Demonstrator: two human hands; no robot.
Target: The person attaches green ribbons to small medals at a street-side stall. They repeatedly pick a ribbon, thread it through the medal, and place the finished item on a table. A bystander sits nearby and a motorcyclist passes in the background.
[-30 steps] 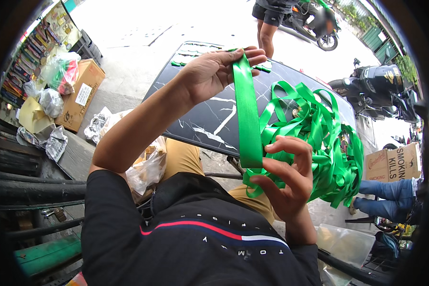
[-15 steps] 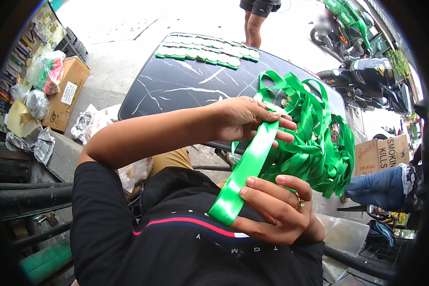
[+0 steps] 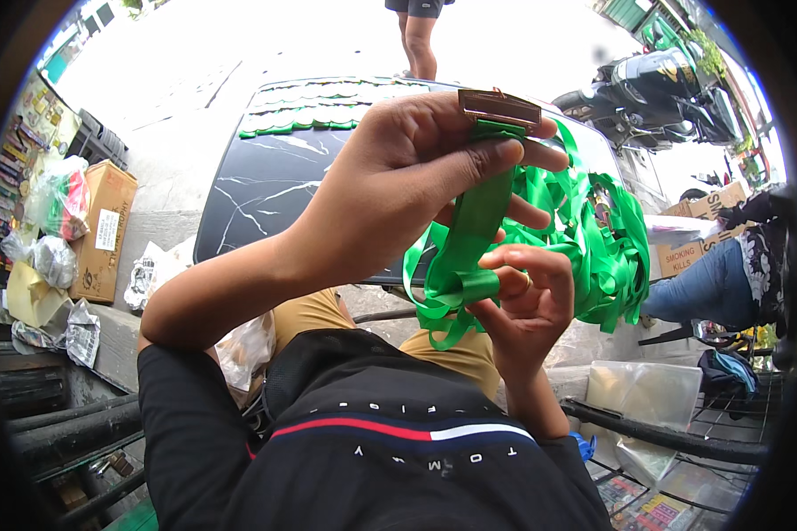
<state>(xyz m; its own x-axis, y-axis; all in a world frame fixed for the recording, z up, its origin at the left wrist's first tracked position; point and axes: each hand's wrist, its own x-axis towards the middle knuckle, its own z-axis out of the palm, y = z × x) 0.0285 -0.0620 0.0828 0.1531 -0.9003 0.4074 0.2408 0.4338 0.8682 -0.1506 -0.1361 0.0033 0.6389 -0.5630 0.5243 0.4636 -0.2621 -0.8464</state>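
My left hand [image 3: 412, 164] is raised over the table's near edge, its thumb and fingers closed on a shiny green ribbon [image 3: 480, 212]. At the ribbon's upper end, by my left fingertips, is a flat rectangular metal piece [image 3: 501, 108], brownish and reflective. The ribbon hangs down and curls into a fold lower down. My right hand [image 3: 540, 292], with a ring on one finger, pinches that fold between thumb and fingers. Just behind my hands a tangled heap of green ribbons [image 3: 607, 239] covers the table's right side and droops over its edge.
The black marble-patterned table [image 3: 266, 190] carries rows of white-and-green pieces [image 3: 305, 111] at its far left. A cardboard box [image 3: 104, 230] and plastic bags stand left. Another person's legs [image 3: 421, 44] are beyond the table. Parked motorbikes [image 3: 655, 93] stand far right; a jeans-clad leg [image 3: 708, 279] is nearer.
My left hand has risen, lifting the ribbon's end, and the metal piece now shows. My right hand has moved up, and the ribbon's lower part is now folded in it. The view has shifted.
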